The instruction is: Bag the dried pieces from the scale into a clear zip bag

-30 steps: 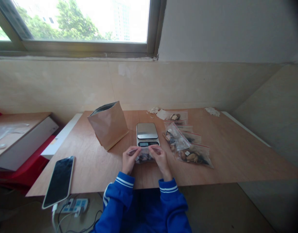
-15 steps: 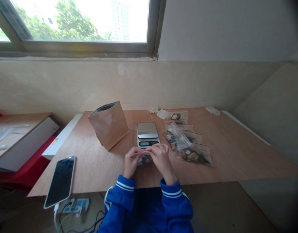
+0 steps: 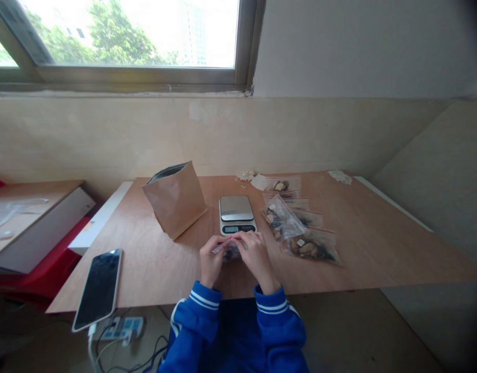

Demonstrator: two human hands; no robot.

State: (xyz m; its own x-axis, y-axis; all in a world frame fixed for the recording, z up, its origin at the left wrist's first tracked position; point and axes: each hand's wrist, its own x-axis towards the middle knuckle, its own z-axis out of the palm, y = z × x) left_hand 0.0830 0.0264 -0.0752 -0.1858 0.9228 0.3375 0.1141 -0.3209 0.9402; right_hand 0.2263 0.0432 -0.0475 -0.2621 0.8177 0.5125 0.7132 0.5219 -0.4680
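**At the Table's Near Edge, Two Hands Pinched a Small Bag**

Just in front of the scale, at the near edge of the wooden table, both hands met over a small clear bag with dark pieces inside. The left hand gripped the bag's left end, its fingers curled shut on the plastic. The right hand lay over the bag's top edge, fingers closed together and pressed on it; most of the bag was hidden under them. Blue sleeves with white stripes ran back from both wrists.

Left of the scale and nearer the viewer, a dark phone lay flat at the table's corner, hanging partly over the edge. Below it, on the floor, a power strip showed with cables.

Right of the scale lay a cluster of filled bags, clear with red seal lines, overlapping one another and holding brown and dark pieces. The scale itself had a bare steel plate and a small display facing the hands.

Left of the scale and a little behind it stood a brown paper pouch, upright and open at the top, leaning slightly.

Behind the scale, near the wall, were some pale scraps, and further right more pale scraps. Above the wall was a window with green trees outside.
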